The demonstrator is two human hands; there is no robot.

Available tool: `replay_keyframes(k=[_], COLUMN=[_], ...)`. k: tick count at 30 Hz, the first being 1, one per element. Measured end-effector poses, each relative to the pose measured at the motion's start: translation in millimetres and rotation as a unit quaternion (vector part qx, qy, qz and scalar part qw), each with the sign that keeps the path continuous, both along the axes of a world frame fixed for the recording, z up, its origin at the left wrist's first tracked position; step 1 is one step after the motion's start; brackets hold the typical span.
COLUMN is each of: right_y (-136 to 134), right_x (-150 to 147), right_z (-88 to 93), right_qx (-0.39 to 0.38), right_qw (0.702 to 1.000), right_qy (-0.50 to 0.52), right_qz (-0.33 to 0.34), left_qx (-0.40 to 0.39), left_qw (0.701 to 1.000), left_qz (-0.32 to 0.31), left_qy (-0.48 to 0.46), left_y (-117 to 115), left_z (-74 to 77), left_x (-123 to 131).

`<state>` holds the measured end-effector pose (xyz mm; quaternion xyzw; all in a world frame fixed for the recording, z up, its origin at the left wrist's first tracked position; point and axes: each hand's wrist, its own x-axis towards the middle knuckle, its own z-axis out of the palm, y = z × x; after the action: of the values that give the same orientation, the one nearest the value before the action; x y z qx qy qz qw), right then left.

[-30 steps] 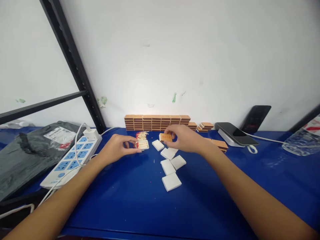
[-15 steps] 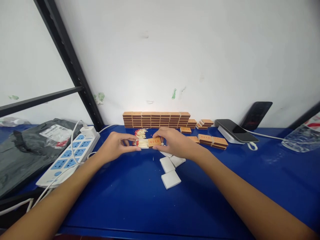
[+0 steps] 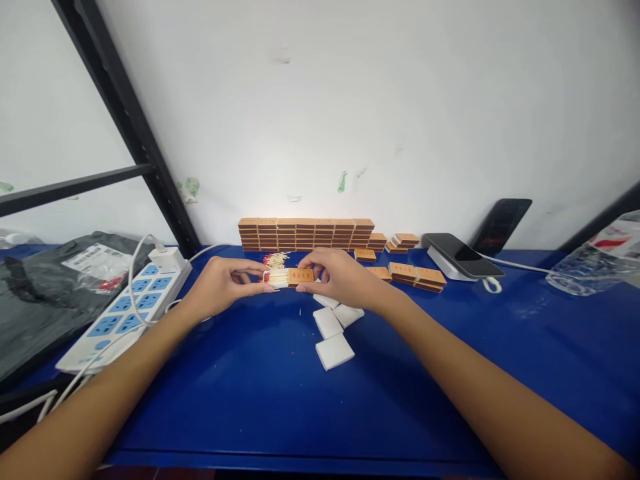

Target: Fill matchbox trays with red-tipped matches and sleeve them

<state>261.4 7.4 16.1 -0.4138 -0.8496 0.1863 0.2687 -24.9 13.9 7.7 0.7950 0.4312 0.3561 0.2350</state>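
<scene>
Shifted leftward, our right hand point(image 3: 341, 277) pinches an orange oblong cardboard sleeve point(image 3: 301, 277); our left hand point(image 3: 216, 283), a white match-filled tray point(image 3: 265, 276).

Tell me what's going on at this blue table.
A person's left hand holds a tray of matches, and the right hand holds an orange sleeve at the tray's right end, with red match heads showing at the left. Loose matches lie just behind the tray, flat white pieces lie in front, and stacked matchboxes stand along the wall.
</scene>
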Motion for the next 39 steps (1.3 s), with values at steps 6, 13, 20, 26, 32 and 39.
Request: replay_keyframes(k=[6,13,20,26,32,39], right_y=[-2.2,-19.3,-27.8,-31.7,-13.1,6.5], right_x=[-6.7,-28.0,-32.5,9.1,142.7,180.3], right_z=[-5.1,-8.9,-2.7,42.3,56.5,20.8], right_qx=[0.016,-0.013,-0.003,0.045,-0.021,-0.070], right_qw=[0.999,0.994,0.992,0.997,0.957,0.949], right_qy=[0.027,0.070,0.062,-0.065,-0.112,-0.175], right_qz=[0.018,0.081,0.110,0.014,-0.265,-0.254], left_qx=[-0.012,-0.048,-0.068,-0.026,-0.007,-0.007], left_qw=[1.000,0.997,0.995,0.998,0.999,0.997], left_qz=[-0.008,-0.062,-0.072,-0.053,-0.043,-0.047], left_qy=[0.007,-0.003,-0.031,-0.009,0.027,0.055], left_y=[-1.0,-3.1,-5.6,-0.9,3.4,1.0], left_z=[-0.5,-3.4,2.0,-2.6,-5.1,-2.7], left_x=[1.6,4.6,5.3,2.0,-0.6,2.2])
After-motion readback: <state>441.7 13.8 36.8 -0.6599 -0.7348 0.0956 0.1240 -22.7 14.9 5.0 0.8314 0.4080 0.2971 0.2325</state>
